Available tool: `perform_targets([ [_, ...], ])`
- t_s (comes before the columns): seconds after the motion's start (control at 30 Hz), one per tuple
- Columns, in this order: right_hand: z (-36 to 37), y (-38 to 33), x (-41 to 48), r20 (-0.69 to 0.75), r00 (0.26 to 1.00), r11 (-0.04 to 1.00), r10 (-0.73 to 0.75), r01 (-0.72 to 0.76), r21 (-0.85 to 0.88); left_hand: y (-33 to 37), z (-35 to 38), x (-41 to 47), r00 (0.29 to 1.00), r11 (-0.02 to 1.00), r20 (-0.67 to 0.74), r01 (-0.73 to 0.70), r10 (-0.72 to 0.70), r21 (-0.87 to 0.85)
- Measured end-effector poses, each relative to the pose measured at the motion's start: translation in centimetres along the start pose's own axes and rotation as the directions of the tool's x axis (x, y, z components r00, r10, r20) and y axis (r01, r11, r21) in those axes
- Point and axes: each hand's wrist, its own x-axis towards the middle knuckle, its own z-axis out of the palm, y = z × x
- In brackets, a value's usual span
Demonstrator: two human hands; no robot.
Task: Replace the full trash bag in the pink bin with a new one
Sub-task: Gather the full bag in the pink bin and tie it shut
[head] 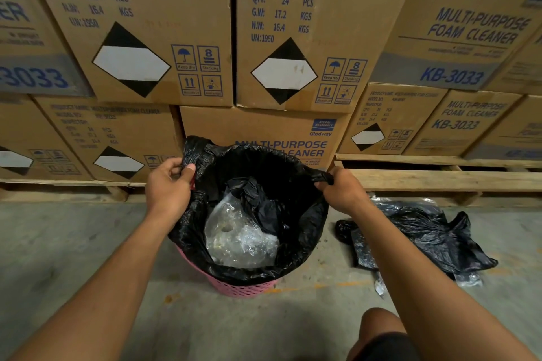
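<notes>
1. The pink bin (243, 287) stands on the concrete floor (88, 243), just in front of a wall of stacked cardboard boxes (293, 37) that rest on wooden pallets (440, 178).
2. A black trash bag (293, 172) lines the bin, and its edge hangs over the rim, so only the lower pink lattice is seen.
3. Inside the bag lie crumpled clear plastic (237, 237) and a piece of black plastic (252, 193).
4. The left hand (168, 184) is closed on the bag's edge at the left side, with the thumb pressing the film against the fingers.
5. The right hand (341, 189) is closed on the bag's edge at the right side, pulling it up into a small peak.
6. Another black bag (425, 237) lies crumpled on the floor to the right of the bin, near it but not touching.
7. A bare knee (381, 325) shows at the bottom.
</notes>
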Motion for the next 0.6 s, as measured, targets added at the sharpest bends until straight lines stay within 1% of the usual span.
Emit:
perform_targets([
  [0.13, 0.3, -0.5, -0.3, 0.012, 0.999, 0.998, -0.043, 0.043, 0.055, 0.4, 0.1, -0.1, 1.000, 0.999, 0.016, -0.016, 0.016, -0.032],
  [0.2, 0.3, -0.5, -0.4, -0.012, 0.998, 0.994, -0.055, 0.056, 0.092, 0.6, 0.1, -0.1, 1.000, 0.998, 0.022, -0.018, 0.019, -0.053],
  [0.3, 0.0, -1.1, -0.6, -0.041, 0.997, 0.974, -0.069, 0.076, 0.213, 0.8, 0.3, -0.2, 0.999, 0.998, 0.032, -0.024, 0.026, -0.066],
  [0.37, -0.4, -1.8, -0.9, -0.091, 0.991, 0.961, -0.096, 0.116, 0.252, 1.0, 0.5, -0.4, 0.999, 0.997, 0.040, -0.034, 0.037, -0.073],
  [0.47, -1.1, -2.7, -1.0, -0.160, 0.978, 0.973, -0.133, 0.159, 0.165, 1.1, 0.7, -0.7, 0.998, 0.996, 0.044, -0.049, 0.052, -0.069],
  [0.6, -2.1, -3.4, -1.1, -0.124, 0.982, 0.981, -0.144, 0.158, 0.112, 1.5, 0.5, -0.9, 0.998, 0.996, 0.042, -0.043, 0.046, -0.078],
])
